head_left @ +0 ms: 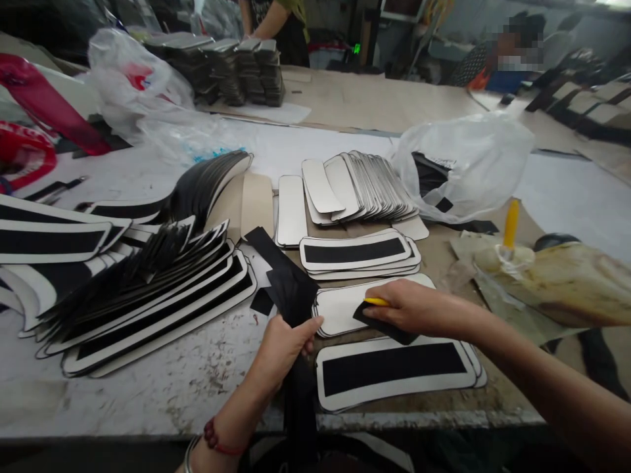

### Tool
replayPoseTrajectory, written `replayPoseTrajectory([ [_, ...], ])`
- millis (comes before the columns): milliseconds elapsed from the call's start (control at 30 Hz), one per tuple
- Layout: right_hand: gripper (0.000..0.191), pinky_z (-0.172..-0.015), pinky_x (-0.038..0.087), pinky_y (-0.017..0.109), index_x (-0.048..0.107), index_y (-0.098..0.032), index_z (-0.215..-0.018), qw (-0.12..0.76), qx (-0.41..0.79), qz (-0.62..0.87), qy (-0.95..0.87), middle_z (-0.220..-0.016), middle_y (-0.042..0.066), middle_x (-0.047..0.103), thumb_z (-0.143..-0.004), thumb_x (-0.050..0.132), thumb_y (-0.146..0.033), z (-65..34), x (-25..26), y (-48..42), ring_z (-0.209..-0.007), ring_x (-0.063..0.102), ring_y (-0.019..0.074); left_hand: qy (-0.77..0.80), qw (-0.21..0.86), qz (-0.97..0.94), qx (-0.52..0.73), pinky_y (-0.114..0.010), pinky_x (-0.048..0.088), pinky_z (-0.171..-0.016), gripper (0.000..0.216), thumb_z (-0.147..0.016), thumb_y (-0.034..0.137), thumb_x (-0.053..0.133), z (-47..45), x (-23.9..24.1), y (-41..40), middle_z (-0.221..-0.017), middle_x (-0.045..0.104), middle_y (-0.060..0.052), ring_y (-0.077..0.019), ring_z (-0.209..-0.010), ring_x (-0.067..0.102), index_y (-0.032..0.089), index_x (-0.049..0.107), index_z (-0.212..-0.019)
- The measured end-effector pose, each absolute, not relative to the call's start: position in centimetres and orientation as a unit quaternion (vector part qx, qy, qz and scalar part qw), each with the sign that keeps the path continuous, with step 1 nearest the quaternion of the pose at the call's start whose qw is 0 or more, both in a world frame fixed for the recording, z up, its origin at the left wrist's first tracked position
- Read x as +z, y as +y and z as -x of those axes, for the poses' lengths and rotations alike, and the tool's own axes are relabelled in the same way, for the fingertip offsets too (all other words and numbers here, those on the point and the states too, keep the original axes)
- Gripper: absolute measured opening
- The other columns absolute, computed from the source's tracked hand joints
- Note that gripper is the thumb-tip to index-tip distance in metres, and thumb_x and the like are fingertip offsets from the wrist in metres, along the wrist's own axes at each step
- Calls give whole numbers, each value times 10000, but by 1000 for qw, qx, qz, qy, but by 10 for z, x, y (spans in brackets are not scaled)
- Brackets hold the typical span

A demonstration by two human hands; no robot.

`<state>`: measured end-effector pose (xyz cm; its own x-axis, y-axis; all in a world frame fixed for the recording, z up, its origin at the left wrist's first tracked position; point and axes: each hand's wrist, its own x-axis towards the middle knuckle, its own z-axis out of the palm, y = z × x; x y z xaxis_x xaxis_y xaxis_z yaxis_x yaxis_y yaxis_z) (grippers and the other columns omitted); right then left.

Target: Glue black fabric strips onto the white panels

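Note:
My left hand [288,345] is closed at the left end of a white curved panel [342,309], thumb tip by its corner. What lies between its fingers is hidden. Loose black strips [290,282] lie just beyond that hand. My right hand [407,305] grips a tool with a yellow handle [377,301], low over the same panel. A dark flat piece [382,322] shows under the fingers; whether it belongs to the tool I cannot tell. Nearer me lies a panel with a black strip [394,369] on it, and a similar stack [357,251] lies beyond.
Finished-looking panels [162,315] fan out on the left. Plain white panels [374,187] lean in a row behind. To the right, a yellow stick [511,223] stands in a wrapped container. Plastic bags [473,164] sit farther back. Another person's arms [269,23] are across the table.

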<state>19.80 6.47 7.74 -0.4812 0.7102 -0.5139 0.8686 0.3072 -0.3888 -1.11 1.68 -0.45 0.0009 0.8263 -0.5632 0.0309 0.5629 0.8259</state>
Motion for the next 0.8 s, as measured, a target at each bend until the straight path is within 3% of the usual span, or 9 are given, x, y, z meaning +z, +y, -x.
replayPoseTrajectory([
  [167, 271, -513, 304, 217, 644, -171, -762, 174, -360, -455, 796, -668, 31, 638, -803, 526, -412, -176, 59, 86, -576, 518, 132, 628, 630, -354, 289, -216, 309, -388, 339, -645, 358, 695, 11, -5, 23, -366, 487, 2, -90, -357, 420, 154, 518, -439],
  [433, 323, -497, 293, 232, 699, -163, -878, 212, -319, -440, 812, -725, 68, 685, -781, 546, -432, -154, 51, 102, -608, 568, 164, 628, 649, -339, 264, -216, 308, -391, 338, -681, 337, 646, 12, -4, 27, -358, 489, 0, -94, -348, 419, 167, 498, -429],
  [800, 319, -532, 350, 243, 702, -159, -892, 234, -250, -440, 830, -830, 115, 708, -779, 565, -424, -143, 48, 102, -742, 641, 218, 629, 650, -332, 267, -226, 316, -395, 349, -679, 354, 651, 10, -3, 28, -360, 488, -5, -102, -352, 424, 178, 497, -420],
])
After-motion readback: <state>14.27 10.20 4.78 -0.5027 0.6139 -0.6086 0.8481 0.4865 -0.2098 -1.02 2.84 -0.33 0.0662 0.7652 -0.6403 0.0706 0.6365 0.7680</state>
